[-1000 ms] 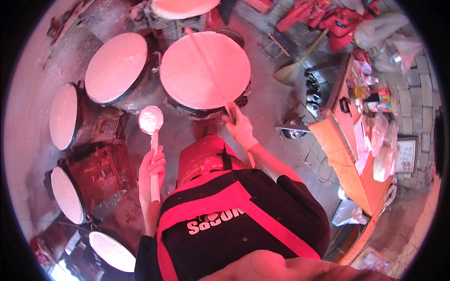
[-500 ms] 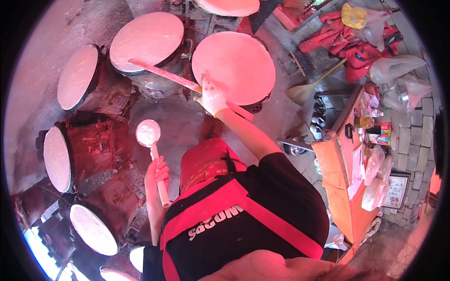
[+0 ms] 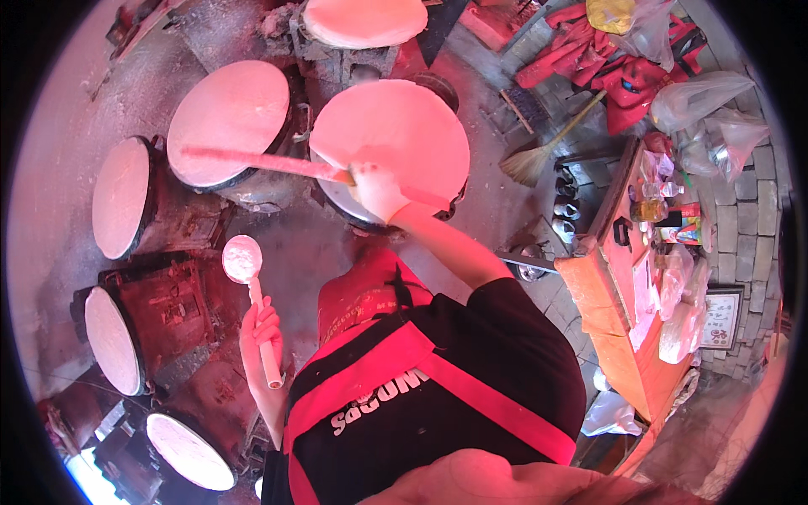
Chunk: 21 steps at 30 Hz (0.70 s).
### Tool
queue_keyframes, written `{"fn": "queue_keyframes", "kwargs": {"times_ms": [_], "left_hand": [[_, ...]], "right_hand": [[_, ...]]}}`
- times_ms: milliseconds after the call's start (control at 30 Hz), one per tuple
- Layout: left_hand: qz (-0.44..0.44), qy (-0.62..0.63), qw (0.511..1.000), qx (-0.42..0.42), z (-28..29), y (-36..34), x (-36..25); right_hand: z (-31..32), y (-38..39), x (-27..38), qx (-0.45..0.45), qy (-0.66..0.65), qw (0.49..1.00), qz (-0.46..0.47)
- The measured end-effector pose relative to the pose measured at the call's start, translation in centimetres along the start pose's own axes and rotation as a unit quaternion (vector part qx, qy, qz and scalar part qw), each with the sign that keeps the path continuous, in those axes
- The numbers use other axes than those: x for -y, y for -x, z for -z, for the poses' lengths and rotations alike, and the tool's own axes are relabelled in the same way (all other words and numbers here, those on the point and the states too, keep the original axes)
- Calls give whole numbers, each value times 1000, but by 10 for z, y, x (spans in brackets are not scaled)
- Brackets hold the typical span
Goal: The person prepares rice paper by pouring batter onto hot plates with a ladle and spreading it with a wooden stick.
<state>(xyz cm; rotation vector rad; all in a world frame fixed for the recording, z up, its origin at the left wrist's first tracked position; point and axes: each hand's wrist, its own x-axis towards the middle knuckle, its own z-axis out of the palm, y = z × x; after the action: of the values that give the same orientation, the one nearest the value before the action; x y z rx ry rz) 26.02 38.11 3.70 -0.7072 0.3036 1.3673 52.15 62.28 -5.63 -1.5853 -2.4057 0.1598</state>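
My left hand is closed round the handle of a ladle, whose bowl looks coated with pale batter. In a white glove, my right hand grips a long flat wooden stick over the near part of a round griddle. A pale, thin sheet of batter covers most of that griddle. Along the sheet's near-left edge, bare grey griddle metal shows. The stick reaches left across the neighbouring griddle's sheet; its blurred other end lies right of my glove.
Several batter-covered griddles on stoves curve round the left, including one sheet and another. A further griddle stands ahead. To the right are a straw broom, an orange-sided table with bottles, and plastic bags.
The view has shifted. My right hand has moved toward the griddle's near-left side, and the stick has swung flatter. Grey metal now shows beside the sheet's edge. My left hand still holds the ladle.
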Motion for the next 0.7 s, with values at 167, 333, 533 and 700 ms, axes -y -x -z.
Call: {"fn": "queue_keyframes", "kwargs": {"times_ms": [167,333,533,700], "left_hand": [[16,-10,1000,7,-31,-29,9],[32,-30,999,18,-69,-54,17],[53,-60,996,40,-138,-94,5],[51,-115,991,52,-201,-136,-28]], "right_hand": [[152,-51,-46,-79,-116,989,-37],[231,-157,-113,-77,-28,993,90],[337,-281,-99,-75,-20,997,18],[289,-360,-204,-255,-249,918,-172]]}}
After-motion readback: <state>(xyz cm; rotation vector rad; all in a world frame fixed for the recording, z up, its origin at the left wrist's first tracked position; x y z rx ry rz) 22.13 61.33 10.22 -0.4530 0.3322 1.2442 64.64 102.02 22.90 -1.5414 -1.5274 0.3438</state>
